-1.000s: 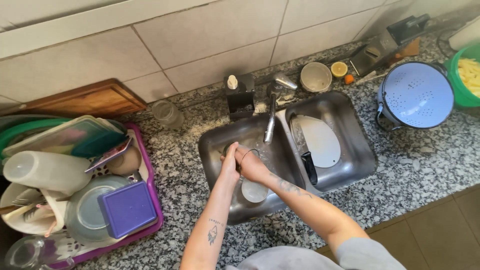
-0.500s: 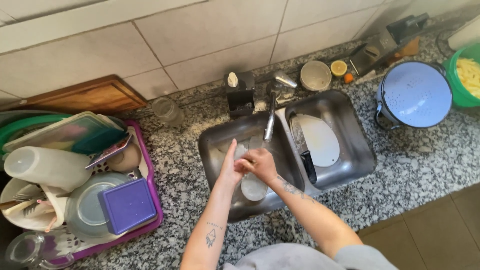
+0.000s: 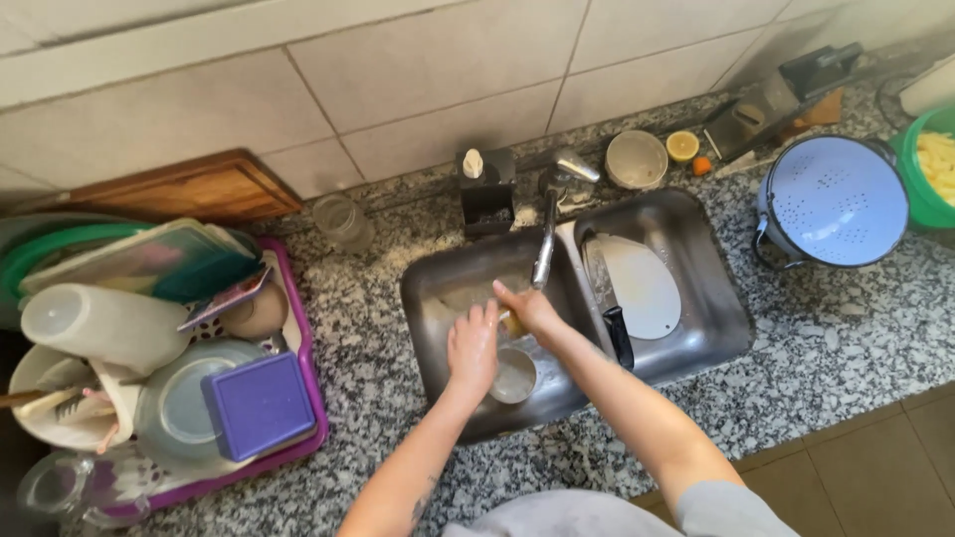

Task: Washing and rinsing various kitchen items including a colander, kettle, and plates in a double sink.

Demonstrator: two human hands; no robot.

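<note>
Bare forearms, a small dark tattoo on the left forearm (image 3: 418,507); a light grey short-sleeved top (image 3: 597,512) covers the shoulders.

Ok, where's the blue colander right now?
In the head view, the blue colander sits on the granite counter at the far right, just right of the sink's right basin and beside the green bowl.

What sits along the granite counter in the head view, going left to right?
Purple dish rack → clear glass jar → black soap dispenser → steel tap → small beige bowl → halved lemon → pale blue colander → green bowl.
</note>
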